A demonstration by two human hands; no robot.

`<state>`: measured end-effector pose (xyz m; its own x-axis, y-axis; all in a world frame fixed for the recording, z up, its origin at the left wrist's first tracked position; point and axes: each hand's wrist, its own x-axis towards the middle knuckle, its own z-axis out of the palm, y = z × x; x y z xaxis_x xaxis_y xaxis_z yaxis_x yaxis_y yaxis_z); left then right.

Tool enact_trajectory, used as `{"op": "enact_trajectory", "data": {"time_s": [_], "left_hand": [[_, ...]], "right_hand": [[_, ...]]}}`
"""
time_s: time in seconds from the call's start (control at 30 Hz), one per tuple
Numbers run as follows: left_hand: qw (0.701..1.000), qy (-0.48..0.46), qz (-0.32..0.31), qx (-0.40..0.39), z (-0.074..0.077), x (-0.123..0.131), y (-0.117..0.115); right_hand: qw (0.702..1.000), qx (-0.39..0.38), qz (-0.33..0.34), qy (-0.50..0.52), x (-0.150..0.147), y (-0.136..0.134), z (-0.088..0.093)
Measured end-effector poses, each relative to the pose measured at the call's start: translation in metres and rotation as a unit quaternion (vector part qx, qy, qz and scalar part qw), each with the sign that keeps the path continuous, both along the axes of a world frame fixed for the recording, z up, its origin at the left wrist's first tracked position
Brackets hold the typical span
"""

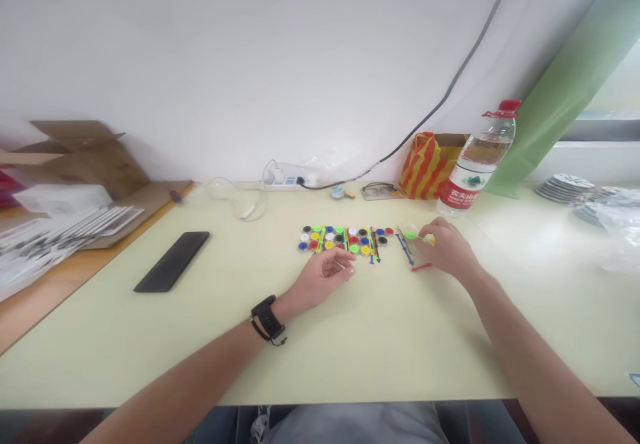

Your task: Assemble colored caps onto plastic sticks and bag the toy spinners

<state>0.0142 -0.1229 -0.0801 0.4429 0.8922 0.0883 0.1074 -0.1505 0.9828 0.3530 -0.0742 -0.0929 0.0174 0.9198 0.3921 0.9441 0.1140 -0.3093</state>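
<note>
Our right hand (447, 251) pinches a half-hidden yellow piece (429, 239). Our left hand (325, 276), at six o'clock of the coloured discs (354, 249), curls loosely; we cannot tell its contents.

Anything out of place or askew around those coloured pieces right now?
Only small things. The coloured discs sit in tidy rows, but to their right a blue stick lies slanted and a red stick lies alone beside the right hand, apart from the rows. Nothing looks spilled or broken.

Left hand (325, 277) loosely curled; right hand (447, 251) palm down (fingers bent).
</note>
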Motion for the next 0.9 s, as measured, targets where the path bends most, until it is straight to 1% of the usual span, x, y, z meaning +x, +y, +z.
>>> {"op": "enact_trajectory", "data": {"time_s": [0.1, 0.17, 0.23, 0.3, 0.37, 0.43, 0.53, 0.63, 0.77, 0.9], "left_hand": [[1.0, 0.007, -0.005, 0.001, 0.001, 0.0, -0.001], [1.0, 0.011, -0.005, 0.001, 0.002, 0.0, -0.001], [1.0, 0.012, -0.005, 0.0, 0.003, 0.0, -0.001], [1.0, 0.013, -0.006, -0.001, 0.004, 0.001, -0.002], [1.0, 0.013, -0.008, -0.003, 0.005, 0.002, -0.002], [1.0, 0.013, -0.009, -0.002, 0.005, 0.002, -0.003], [1.0, 0.017, -0.009, 0.001, 0.005, 0.002, -0.003], [1.0, 0.02, -0.011, 0.003, 0.005, 0.001, -0.002], [1.0, 0.026, -0.011, 0.006, 0.006, 0.0, -0.002], [1.0, 0.025, -0.014, 0.007, 0.008, 0.001, -0.003]], "right_hand": [[0.999, -0.031, 0.011, 0.022, 0.008, -0.003, 0.013], [0.995, -0.083, 0.046, 0.035, 0.015, -0.007, 0.022], [0.979, -0.165, 0.108, 0.049, 0.021, -0.012, 0.029], [0.958, -0.24, 0.149, 0.055, 0.026, -0.017, 0.033], [0.944, -0.285, 0.157, 0.052, 0.03, -0.019, 0.035], [0.938, -0.305, 0.159, 0.047, 0.032, -0.02, 0.035], [0.933, -0.312, 0.174, 0.044, 0.032, -0.021, 0.039], [0.929, -0.307, 0.191, 0.075, 0.028, -0.027, 0.048], [0.921, -0.276, 0.202, 0.183, 0.018, -0.035, 0.057], [0.906, -0.192, 0.197, 0.321, 0.002, -0.033, 0.055]]}}
